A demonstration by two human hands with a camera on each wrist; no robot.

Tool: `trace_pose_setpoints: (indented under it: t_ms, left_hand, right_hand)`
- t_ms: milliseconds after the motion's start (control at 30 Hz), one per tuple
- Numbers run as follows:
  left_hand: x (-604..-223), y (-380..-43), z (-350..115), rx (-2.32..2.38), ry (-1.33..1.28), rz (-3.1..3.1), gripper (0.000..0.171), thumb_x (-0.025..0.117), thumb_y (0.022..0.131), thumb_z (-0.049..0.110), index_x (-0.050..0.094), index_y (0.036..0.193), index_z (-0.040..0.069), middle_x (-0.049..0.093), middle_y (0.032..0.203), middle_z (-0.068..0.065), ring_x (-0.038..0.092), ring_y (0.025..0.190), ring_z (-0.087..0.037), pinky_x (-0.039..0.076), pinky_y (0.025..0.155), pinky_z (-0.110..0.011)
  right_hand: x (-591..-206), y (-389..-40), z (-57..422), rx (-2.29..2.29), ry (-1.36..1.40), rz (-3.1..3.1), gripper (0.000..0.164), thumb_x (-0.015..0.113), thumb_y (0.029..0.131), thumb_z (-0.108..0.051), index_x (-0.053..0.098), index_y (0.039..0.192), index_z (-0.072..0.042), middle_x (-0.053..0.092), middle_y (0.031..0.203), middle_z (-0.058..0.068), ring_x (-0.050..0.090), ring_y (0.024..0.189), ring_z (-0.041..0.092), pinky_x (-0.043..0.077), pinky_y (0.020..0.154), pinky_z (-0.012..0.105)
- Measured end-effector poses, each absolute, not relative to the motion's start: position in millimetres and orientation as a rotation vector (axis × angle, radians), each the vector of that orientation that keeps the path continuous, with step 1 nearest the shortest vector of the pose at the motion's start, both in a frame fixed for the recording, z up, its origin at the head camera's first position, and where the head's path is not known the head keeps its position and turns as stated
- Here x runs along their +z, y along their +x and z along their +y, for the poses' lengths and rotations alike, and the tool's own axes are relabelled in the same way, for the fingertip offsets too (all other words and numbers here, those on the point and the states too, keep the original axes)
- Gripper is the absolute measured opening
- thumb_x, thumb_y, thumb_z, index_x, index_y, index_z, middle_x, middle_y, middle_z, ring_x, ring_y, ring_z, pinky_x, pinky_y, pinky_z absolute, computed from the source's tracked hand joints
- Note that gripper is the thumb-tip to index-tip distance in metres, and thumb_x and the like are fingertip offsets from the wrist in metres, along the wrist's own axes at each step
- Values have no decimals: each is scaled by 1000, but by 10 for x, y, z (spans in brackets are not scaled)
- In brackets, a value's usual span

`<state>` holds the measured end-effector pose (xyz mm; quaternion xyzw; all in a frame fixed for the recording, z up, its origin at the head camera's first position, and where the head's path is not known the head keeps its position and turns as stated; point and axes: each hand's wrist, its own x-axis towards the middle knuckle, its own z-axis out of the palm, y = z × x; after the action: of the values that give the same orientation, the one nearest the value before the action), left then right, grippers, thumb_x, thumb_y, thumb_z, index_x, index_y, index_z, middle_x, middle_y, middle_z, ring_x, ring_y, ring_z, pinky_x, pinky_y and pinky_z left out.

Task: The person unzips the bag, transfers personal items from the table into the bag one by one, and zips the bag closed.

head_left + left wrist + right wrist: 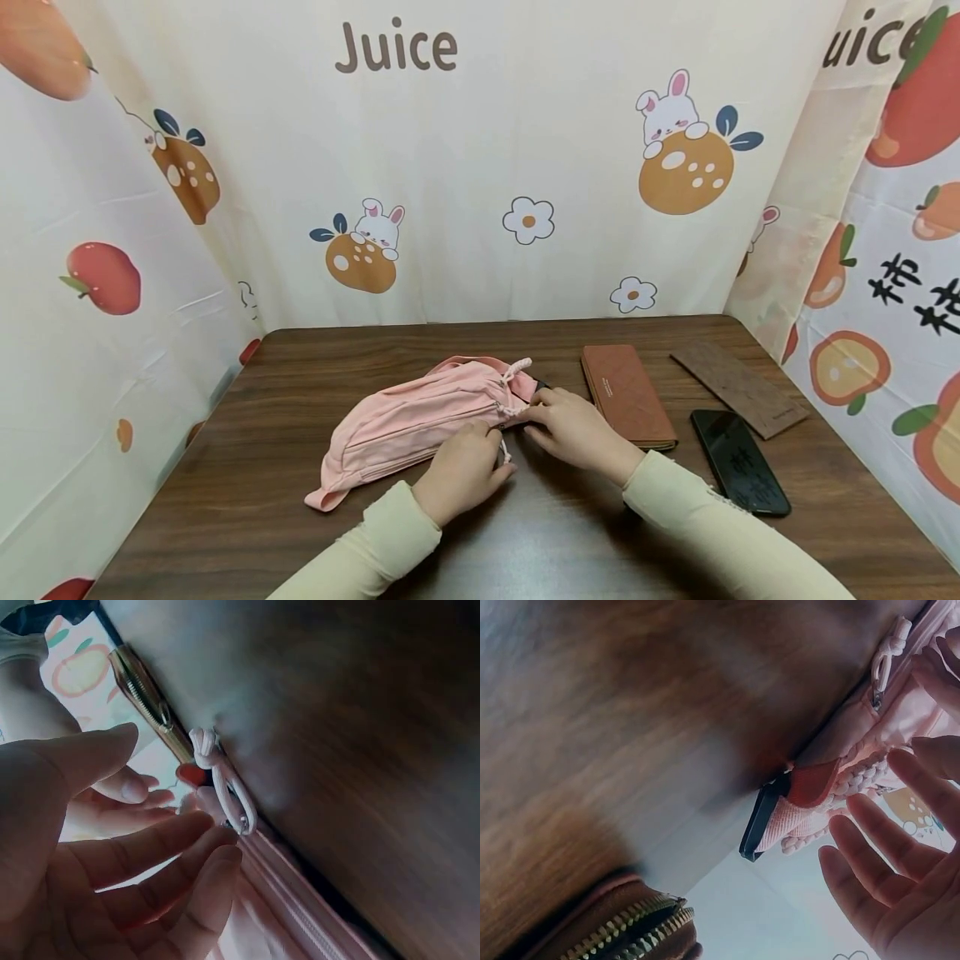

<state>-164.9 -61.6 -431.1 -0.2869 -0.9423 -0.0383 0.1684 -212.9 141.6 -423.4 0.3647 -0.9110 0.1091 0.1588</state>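
Observation:
A pink zippered sling bag (pixel 405 425) lies on its side on the table, slanting across the middle. At its near right edge is my left hand (pixel 459 471), fingertips touching the fabric beside a zipper and its pale cord pull (pixel 232 791); the thumb stands apart from the fingers. My right hand (pixel 577 429) is at the bag's right end, its fingers (pixel 859 881) loosely extended beside a braided cord (pixel 861 776); whether they touch the cord is unclear. A black buckle piece (pixel 765 814) sticks out from that end. The bag's inside is hidden.
Right of the bag lies a brown zip wallet (pixel 628 396). Farther right are a black phone (pixel 738 462) and a flat dark-brown piece (pixel 738 387). Printed curtains (pixel 465 167) border the wooden table (pixel 247 467) at the back and sides.

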Motion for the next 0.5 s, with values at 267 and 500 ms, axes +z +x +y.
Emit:
trace_pose_setpoints:
  t_ms: [267,500]
  left_hand:
    - [-4351,-1688,-544,-111,-770,-2748,38,77,76,45,67,85,9,64,80,-5,63,75,-22,52,67,-33]
    - [-4328,-1700,-501,-127,-729,-2840,35,79,75,39,66,83,7,64,78,-7,63,74,-24,52,65,-35]
  right_hand:
    - [-4284,-2151,1373,264,1019,-2597,17,77,81,-21,75,98,-22,59,91,0,55,79,16,47,61,32]
    - [-4283,-2175,1320,193,1023,-2608,19,78,79,-21,72,97,-18,63,94,3,61,87,25,53,70,40]
